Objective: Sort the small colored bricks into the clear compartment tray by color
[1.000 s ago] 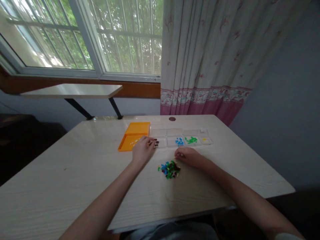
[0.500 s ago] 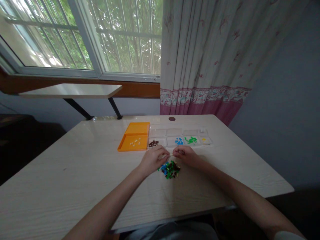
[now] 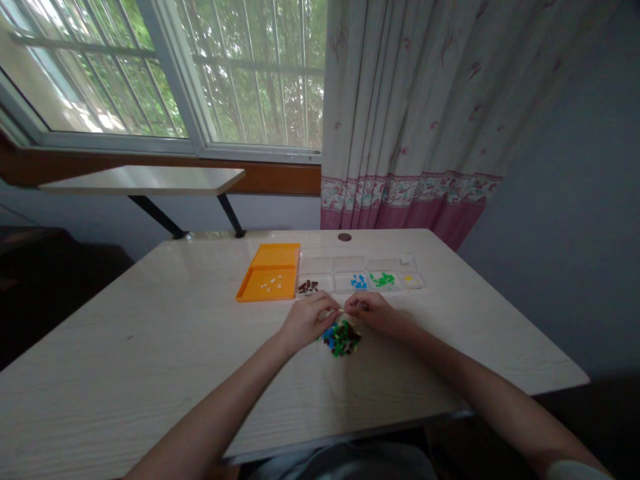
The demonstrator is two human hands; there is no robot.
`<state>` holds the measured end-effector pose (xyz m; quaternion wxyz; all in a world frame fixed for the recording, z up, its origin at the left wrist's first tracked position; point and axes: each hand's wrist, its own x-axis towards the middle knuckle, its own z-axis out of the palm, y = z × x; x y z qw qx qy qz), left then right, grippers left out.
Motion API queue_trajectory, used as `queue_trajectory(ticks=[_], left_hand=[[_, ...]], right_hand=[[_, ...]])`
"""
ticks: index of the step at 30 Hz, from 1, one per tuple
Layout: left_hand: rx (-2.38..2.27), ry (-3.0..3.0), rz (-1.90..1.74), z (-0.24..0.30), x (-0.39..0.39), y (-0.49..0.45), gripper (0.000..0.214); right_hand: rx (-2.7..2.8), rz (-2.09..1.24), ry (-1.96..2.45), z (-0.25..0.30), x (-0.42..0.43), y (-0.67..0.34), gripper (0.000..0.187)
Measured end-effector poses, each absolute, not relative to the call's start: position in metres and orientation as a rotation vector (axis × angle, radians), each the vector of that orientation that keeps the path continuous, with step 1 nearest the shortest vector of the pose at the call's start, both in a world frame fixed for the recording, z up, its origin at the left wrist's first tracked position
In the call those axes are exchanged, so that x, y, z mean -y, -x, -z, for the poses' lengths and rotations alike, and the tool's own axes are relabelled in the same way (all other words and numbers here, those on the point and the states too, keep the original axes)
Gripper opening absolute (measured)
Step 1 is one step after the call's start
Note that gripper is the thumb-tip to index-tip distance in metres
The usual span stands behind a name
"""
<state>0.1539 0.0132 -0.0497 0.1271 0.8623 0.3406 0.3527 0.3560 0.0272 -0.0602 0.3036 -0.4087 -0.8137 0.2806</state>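
My left hand and my right hand meet above a mixed pile of small building bricks in green, blue, brown and cream. Between the fingertips of both hands is a tiny cream piece, pinched from either side; its exact shape is too small to tell. Just beyond the hands, brown pieces, blue pieces, green pieces and a few yellow ones lie in separate compartments of clear plastic boxes. My left fingers partly cover the pile's far edge.
An open orange case with several white pieces in its near half stands left of the clear boxes. A raised shelf on dark legs is at the desk's back left. A round cable hole sits near the back edge.
The hands stay almost in place, with their fingertips still pinched together. The cream piece between them shows slightly more clearly. The pile and the sorted pieces look the same.
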Motion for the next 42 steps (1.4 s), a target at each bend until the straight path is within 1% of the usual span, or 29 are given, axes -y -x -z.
queue_trajectory(ticks=[4,7,11,21,29,34,37,42], left_hand=[[-1.081,-2.445,-1.142,0.047,-0.018,-0.147,0.010],[-1.233,-2.334,-1.324,0.041,-0.019,-0.140,0.011],[-1.346,-2.239,-1.513,0.033,-0.018,-0.135,0.012],[-1.315,-2.240,-1.623,0.030,-0.014,-0.136,0.012],[-1.289,-2.264,-1.590,0.031,-0.014,-0.138,0.011],[-1.378,-2.306,-1.425,0.027,-0.023,-0.124,0.017],[-1.561,-2.322,-1.307,0.027,-0.037,-0.099,0.020],[-2.032,-2.265,-1.033,0.037,-0.057,-0.057,0.020]], right_hand=[[2.265,-0.628,0.960,0.058,-0.027,-0.362,0.018],[2.379,-0.630,0.872,0.055,-0.024,-0.365,0.015],[2.459,-0.631,0.881,0.052,-0.021,-0.366,0.014],[2.456,-0.510,0.911,0.058,-0.026,-0.369,0.013],[2.460,-0.482,0.924,0.058,-0.026,-0.369,0.014],[2.450,-0.423,0.969,0.061,-0.028,-0.370,0.013],[2.461,-0.408,0.978,0.061,-0.027,-0.371,0.011],[2.476,-0.400,0.992,0.063,-0.028,-0.371,0.010]])
